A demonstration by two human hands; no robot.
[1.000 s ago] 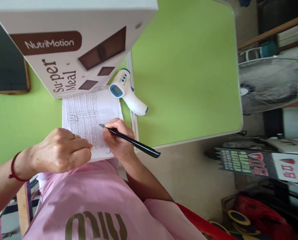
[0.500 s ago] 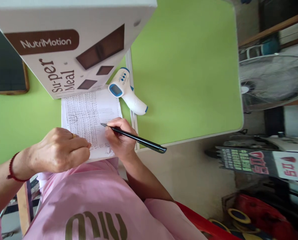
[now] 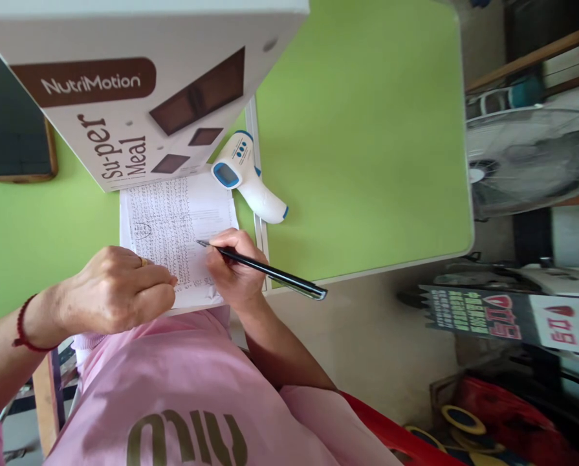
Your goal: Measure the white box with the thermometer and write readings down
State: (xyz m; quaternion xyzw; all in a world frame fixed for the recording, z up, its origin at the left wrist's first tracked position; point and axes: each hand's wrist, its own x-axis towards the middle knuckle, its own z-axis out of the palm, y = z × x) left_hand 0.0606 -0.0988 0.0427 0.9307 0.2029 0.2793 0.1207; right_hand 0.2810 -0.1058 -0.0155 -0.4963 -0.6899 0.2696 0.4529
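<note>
Two bare hands work at one green table (image 3: pixel 367 142). The right hand (image 3: pixel 233 265) grips one black pen (image 3: pixel 272 270) between thumb and fingers, its tip at the handwritten lines on the paper (image 3: pixel 160 210); whether tip and page touch cannot be told. The left hand (image 3: pixel 124 294), wearing one ring (image 3: pixel 143 262) and one red bracelet (image 3: pixel 23 330) at the wrist, is curled into a fist over the page's near left part; its underside is hidden. The paper lies on the table in front of the person, its sheets too closely stacked to count. One white box (image 3: pixel 129 120), printed with three brown shapes, stands at the paper's far end. Beside it lies one thermometer (image 3: pixel 250 184) with three blue buttons; at far left, one phone (image 3: pixel 15 129). Beyond the table's right edge is one fan (image 3: pixel 517 162).
</note>
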